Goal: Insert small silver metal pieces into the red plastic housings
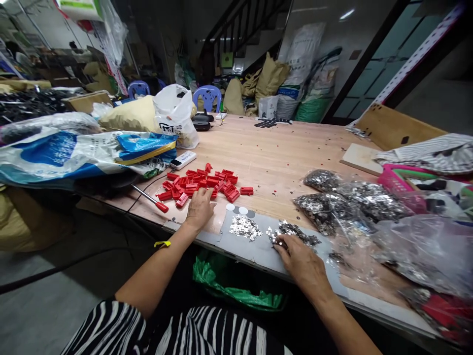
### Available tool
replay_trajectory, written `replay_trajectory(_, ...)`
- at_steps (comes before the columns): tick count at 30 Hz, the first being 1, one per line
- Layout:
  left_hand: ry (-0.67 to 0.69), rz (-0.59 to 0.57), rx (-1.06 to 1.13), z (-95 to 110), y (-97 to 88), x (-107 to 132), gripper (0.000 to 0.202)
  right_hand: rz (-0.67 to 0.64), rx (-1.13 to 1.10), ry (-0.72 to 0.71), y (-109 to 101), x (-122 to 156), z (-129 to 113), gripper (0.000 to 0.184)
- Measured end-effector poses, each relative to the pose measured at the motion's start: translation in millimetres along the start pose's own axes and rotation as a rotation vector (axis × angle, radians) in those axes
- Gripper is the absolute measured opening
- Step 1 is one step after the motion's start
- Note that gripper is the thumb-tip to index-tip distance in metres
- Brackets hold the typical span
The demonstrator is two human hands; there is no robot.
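My left hand is at the near side of a loose pile of red plastic housings. Its fingers are bent around one red housing at the pile's edge, which they partly hide. My right hand rests on a grey mat, thumb and fingers drawn together at a heap of darker small metal pieces. Whatever lies between those fingertips is too small to make out clearly. Between the two hands, a heap of shiny small metal pieces sits on the mat.
Bags of metal parts crowd the right side, near a pink basket. At left lie a red-handled tool, a white device and blue-white sacks. A green-lined bin stands below the table edge.
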State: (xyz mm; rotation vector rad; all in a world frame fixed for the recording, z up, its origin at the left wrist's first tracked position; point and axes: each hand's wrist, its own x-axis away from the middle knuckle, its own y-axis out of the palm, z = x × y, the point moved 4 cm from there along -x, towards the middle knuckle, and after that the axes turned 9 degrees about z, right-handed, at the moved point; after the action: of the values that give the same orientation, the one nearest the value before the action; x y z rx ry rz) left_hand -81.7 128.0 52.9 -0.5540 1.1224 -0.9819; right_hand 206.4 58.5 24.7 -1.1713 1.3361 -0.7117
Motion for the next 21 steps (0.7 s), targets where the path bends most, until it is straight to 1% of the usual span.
replay_trajectory(2, 0.028, -0.013, -0.158, 0, 8.1, -8, 0.037, 0.01, -0.031, 0.011, -1, 1, 0, 0.013)
replay_trajectory(4, 0.052, -0.029, -0.248, 2, 14.7, -11, 0.028, 0.018, -0.057, 0.023, -4, 5, -2, 0.011)
replay_trajectory(9, 0.098, -0.051, -0.273, 3, 21.8, -13, 0.027, -0.017, -0.134, 0.023, -11, 23, -5, 0.01)
replay_trajectory(13, 0.156, -0.041, -0.285, 2, 21.7, -8, 0.024, -0.048, -0.164, 0.079, -17, 31, 1, 0.013)
replay_trajectory(15, 0.183, -0.023, -0.254, 3, 20.7, -5, 0.021, -0.045, -0.155, 0.114, -20, 31, 6, 0.014)
replay_trajectory(17, 0.203, 0.033, -0.178, 4, 17.9, -2, 0.016, -0.047, -0.139, 0.121, -20, 29, 7, 0.014)
replay_trajectory(19, 0.218, 0.125, -0.045, 7, 12.5, 0, 0.009, -0.054, -0.125, 0.102, -19, 28, 4, 0.014)
replay_trajectory(21, 0.231, 0.201, 0.149, 11, 5.7, 2, 0.005, -0.052, -0.108, 0.074, -17, 27, -1, 0.014)
